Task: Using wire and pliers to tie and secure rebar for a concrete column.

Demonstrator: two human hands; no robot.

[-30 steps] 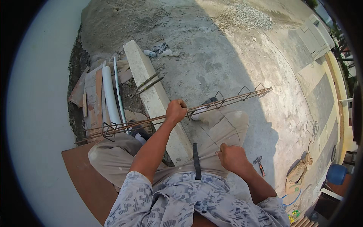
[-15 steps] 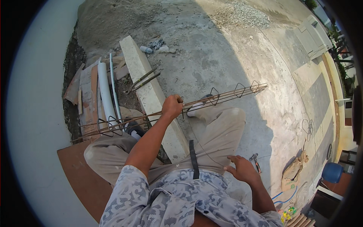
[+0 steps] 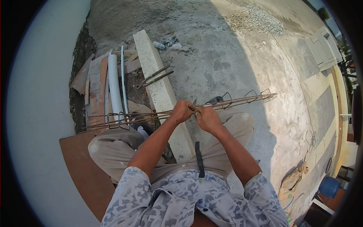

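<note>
A long narrow rebar cage [image 3: 245, 100], rusty bars with bent square stirrups, lies crosswise over a pale concrete beam [image 3: 153, 60] in front of me. My left hand [image 3: 182, 112] is closed around its bars near the middle, where a dark stirrup end sticks up. Close against it, my right hand [image 3: 208, 119] pinches at the same spot with fingers pressed together. What sits between those fingertips is hidden. My forearms reach in from both sides, above my spread knees.
Two dark metal rods [image 3: 157, 76] rest across the beam. To the left are a white pipe [image 3: 114, 85], wood scraps and a brown board [image 3: 81, 166] beside a white wall. Gravel [image 3: 261, 20] lies far ahead; a torn paper sack [image 3: 293, 178] and a blue container [image 3: 329, 187] stand right.
My right hand has come up from beside my right thigh, where a thin wire ran to it, and now meets my left hand at the cage. The left hand stays on the bars.
</note>
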